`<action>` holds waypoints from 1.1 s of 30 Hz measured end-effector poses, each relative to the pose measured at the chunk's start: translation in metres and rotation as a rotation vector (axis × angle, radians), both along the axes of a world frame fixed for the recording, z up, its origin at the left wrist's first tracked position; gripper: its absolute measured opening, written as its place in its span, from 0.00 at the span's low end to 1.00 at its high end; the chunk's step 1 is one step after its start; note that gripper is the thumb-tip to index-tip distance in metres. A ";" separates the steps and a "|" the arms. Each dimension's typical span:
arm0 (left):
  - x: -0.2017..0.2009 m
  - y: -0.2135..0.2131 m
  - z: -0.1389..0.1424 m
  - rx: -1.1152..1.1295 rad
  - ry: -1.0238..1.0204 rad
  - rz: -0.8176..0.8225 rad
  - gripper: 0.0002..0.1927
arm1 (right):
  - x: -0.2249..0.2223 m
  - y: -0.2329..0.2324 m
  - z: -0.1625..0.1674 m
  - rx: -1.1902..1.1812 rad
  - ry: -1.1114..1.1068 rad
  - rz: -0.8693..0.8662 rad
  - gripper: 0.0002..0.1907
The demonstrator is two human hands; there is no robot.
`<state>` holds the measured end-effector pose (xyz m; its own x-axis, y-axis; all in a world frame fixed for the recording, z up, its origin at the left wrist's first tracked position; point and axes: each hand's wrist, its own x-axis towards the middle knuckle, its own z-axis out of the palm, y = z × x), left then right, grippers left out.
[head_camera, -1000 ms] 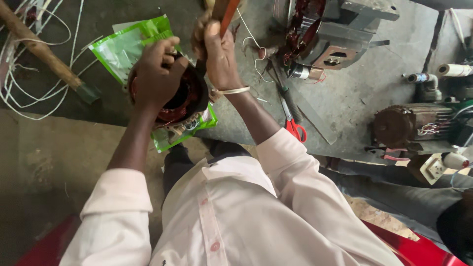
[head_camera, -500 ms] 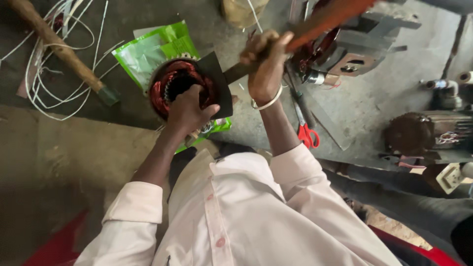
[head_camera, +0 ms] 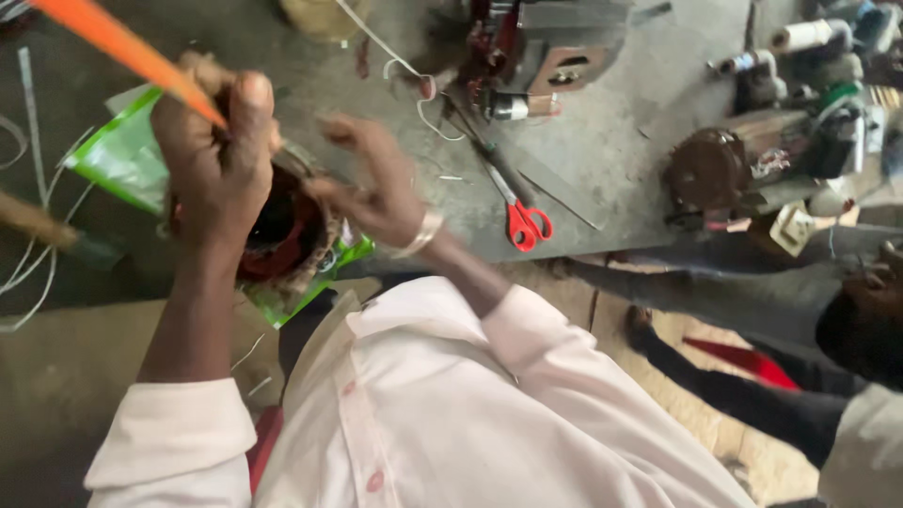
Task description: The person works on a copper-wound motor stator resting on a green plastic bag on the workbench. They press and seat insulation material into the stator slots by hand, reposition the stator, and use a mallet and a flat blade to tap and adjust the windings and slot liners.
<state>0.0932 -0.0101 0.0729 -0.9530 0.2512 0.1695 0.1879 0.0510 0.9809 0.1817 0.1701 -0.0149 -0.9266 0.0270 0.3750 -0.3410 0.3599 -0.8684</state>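
While a grey concrete floor (head_camera: 611,160) spreads beyond both hands, a person in a pale pink shirt (head_camera: 451,423) works over it. Beneath the hands lies a green plastic bag (head_camera: 122,155), with a round motor stator (head_camera: 282,230) wound in copper wire resting on it, between the two hands and touching the left one. The left hand (head_camera: 221,165) is closed around an orange handle (head_camera: 122,47) that slants up and away past its thumb. The right hand (head_camera: 376,188), wearing a metal bangle (head_camera: 420,235), hovers at the stator's rim with fingers spread apart, gripping nothing. Red-handled scissors (head_camera: 522,221) lie just beyond the right hand. White wires (head_camera: 28,188) trail beyond the left.
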 end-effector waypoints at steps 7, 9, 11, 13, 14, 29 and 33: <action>0.018 0.022 -0.034 -0.089 0.135 -0.028 0.25 | 0.025 0.150 -0.074 0.950 -0.504 -0.591 0.26; 0.017 0.025 -0.036 -0.061 0.193 0.007 0.27 | 0.018 0.151 -0.083 0.977 -0.473 -0.576 0.20; 0.012 0.023 -0.034 -0.023 0.181 -0.005 0.30 | 0.014 0.144 -0.082 0.948 -0.477 -0.569 0.17; 0.003 0.023 -0.029 0.024 0.201 -0.025 0.31 | 0.016 0.140 -0.076 0.872 -0.450 -0.593 0.13; -0.002 0.023 -0.027 0.039 0.222 -0.036 0.31 | 0.021 0.142 -0.075 0.836 -0.452 -0.576 0.12; -0.001 0.045 -0.009 0.024 0.387 0.108 0.26 | 0.126 0.068 -0.054 -0.709 -1.136 -0.058 0.17; -0.001 0.043 -0.005 0.022 0.367 0.086 0.24 | 0.136 0.082 -0.044 -0.488 -1.062 -0.142 0.17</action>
